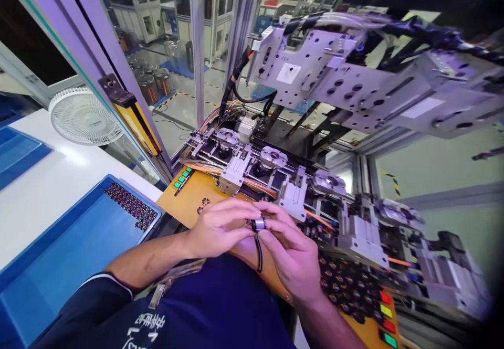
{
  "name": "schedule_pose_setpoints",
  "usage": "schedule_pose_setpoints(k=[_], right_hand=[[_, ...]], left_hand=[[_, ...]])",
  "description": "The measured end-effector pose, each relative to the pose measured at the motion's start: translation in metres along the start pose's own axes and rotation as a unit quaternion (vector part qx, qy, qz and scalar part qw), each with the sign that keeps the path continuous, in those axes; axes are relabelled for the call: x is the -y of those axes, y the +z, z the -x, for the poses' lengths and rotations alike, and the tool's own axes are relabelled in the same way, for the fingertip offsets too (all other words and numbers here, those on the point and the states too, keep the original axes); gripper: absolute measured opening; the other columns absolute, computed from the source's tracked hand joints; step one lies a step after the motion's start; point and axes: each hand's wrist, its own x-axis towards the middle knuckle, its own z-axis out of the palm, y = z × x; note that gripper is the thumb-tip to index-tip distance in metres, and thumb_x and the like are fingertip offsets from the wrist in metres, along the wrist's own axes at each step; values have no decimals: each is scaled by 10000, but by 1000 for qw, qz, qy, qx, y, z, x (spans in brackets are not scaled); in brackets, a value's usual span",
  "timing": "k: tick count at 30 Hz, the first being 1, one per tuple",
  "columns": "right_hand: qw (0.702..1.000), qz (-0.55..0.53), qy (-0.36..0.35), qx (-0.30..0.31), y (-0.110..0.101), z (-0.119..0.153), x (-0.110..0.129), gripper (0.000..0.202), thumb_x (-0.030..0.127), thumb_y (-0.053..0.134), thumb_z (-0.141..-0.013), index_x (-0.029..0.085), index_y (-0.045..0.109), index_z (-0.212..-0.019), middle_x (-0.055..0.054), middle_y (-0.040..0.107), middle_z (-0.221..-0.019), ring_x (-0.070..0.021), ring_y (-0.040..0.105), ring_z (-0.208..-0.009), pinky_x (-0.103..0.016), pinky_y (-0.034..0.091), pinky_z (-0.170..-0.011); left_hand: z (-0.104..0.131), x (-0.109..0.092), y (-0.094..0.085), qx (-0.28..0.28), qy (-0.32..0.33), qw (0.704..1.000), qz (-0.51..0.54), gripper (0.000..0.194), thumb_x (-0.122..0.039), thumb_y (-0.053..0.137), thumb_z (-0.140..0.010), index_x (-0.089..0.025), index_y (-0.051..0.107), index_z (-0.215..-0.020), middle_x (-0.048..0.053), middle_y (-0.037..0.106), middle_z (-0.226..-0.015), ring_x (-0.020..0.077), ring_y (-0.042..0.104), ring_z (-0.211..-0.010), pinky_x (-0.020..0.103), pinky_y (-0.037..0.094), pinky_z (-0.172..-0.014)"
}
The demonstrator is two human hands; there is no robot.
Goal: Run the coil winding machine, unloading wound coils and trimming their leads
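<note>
A small ring-shaped part with a silvery band and dark ends, like a motor stator core (259, 224), is pinched between my two hands in front of my body. My left hand (220, 225) grips its left side with thumb and fingertips. On the right side, the thumb and fingers of my right hand (293, 246) close around it. Fingertips cover part of the ring. Just beyond my left hand, a few loose copper-and-black rings (202, 205) lie on the orange work plate (177, 202). A dark cable or strap (259, 254) hangs below the held part.
Behind my hands runs a row of metal fixtures (273, 157), with a large machine head (315, 71) overhead. Many dark rings (346, 286) lie at right beside coloured buttons (388, 317). At left are a blue tray (71, 249) holding rows of rings, and a white fan (84, 115).
</note>
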Motion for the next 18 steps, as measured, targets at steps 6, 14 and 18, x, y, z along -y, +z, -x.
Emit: schedule_pose_setpoints(k=[6,14,18], right_hand=[[987,129,-12,93,-18,-72,-19,140,267,588,-911,195,706,-889,-85,694,-1031,-196,673,-964,-327,560,-830],[956,260,-95,97,-8,-233,-84,112,214,628,-785,167,729,-778,-101,695,-977,-243,651,-907,-429,515,-881],[936,298,-127,136,4,-257,-111,158,162,580,-778,163,737,-797,-99,687,-998,-236,646,-903,-407,519,-863]], left_hand=[[58,52,-32,-52,-130,975,-174,385,-303,719,-811,-176,634,-1165,122,707,-1078,225,684,-1006,382,577,-892],[110,117,-31,79,-215,944,-237,1082,-632,744,-647,-175,249,-1495,243,393,-1482,383,401,-1376,581,388,-1094],[112,130,-25,150,-176,936,-267,1132,-683,716,-635,-187,195,-1509,244,387,-1486,390,381,-1382,600,356,-1097]])
